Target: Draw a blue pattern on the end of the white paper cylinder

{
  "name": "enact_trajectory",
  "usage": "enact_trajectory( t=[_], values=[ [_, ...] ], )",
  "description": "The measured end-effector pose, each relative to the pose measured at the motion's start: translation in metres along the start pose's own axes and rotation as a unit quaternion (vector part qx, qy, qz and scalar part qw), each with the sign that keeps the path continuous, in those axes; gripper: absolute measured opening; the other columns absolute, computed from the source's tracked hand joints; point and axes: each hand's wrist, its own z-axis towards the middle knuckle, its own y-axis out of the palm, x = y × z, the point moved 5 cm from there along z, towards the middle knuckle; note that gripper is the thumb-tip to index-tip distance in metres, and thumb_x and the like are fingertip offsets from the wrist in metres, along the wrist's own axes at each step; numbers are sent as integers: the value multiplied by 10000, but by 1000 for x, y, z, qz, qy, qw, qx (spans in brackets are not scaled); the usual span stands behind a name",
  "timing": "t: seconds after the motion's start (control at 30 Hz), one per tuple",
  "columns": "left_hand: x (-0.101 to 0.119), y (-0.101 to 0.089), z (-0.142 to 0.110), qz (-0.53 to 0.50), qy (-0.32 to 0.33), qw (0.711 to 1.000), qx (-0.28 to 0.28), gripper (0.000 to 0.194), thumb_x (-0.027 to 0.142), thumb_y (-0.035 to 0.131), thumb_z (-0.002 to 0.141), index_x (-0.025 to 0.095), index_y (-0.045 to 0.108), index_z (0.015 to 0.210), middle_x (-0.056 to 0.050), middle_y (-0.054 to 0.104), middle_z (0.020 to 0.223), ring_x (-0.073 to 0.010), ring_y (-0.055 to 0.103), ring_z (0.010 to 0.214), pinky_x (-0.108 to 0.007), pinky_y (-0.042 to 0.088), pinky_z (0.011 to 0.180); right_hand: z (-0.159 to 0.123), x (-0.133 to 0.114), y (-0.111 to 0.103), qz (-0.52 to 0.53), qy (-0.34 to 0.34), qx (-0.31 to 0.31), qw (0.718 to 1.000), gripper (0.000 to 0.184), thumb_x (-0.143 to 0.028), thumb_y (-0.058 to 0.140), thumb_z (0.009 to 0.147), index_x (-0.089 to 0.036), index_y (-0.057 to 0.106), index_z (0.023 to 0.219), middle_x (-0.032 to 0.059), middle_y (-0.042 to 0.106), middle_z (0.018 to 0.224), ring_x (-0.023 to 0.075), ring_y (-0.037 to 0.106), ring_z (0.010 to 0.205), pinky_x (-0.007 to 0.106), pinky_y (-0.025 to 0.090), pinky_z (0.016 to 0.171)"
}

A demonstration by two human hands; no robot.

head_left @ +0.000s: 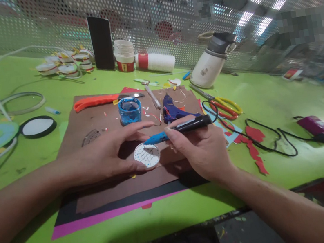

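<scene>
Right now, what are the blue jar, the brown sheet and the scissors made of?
The blue jar: shiny, see-through plastic or maybe glass, since light shows through its wall.
The brown sheet: matte paper or thin cardboard; it looks flat and dull, with a dark printed mark.
The scissors: probably smooth plastic on the yellow and orange-red handles, with greyish blades that look like metal.
</scene>
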Motion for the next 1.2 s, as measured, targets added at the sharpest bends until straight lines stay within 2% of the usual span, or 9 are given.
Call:
enact_trajectory(
  t=[0.3, 0.47, 0.63, 0.9, 1.2],
  values=[
    [-2, 0, -2, 12, 7, 1000, 12, 1072, 608, 1019, 966, 402, 627, 1942, -87, 942, 1616, -428, 874, 1495, -512, 679, 1347, 1, -1, 2, -12, -4, -8, 1000, 158, -334, 910, 1035, -271, 873, 894, 4, 903, 797, 212, 863, 704, 305, 739, 683],
    [-2, 1, -1, 14, -7, 1000, 11, 1094, 620, 1004, 956, 387, 618, 1952, -89, 939, 1601, -428, 882, 1461, -538, 675, 1353, 1, -2, 3, -16, -9, -16, 1000, 155, -311, 896, 1031, -277, 862, 883, -7, 901, 787, 207, 859, 692, 297, 724, 667],
    [-1, 0, -2, 25, -9, 1000, 12, 1067, 646, 1007, 966, 405, 640, 1939, -90, 924, 1645, -454, 858, 1521, -556, 677, 1356, 0, -2, 2, -26, -8, -10, 1000, 143, -335, 906, 1033, -279, 893, 902, 6, 916, 816, 221, 863, 725, 316, 739, 695],
    [-2, 0, -3, 20, -20, 1000, 9, 1044, 667, 1013, 923, 426, 687, 1886, -89, 931, 1629, -478, 846, 1535, -612, 642, 1405, 1, -4, 3, -19, -15, -21, 999, 145, -309, 924, 1026, -269, 887, 892, 9, 922, 826, 208, 846, 707, 291, 704, 654],
    [-1, 1, -2, 12, -2, 1000, 15, 1042, 613, 1020, 967, 412, 666, 1926, -79, 933, 1656, -446, 857, 1534, -572, 657, 1397, 1, -2, 3, -45, -24, -33, 998, 152, -350, 932, 1064, -271, 902, 938, 17, 922, 850, 220, 840, 727, 304, 695, 665]
  ],
)
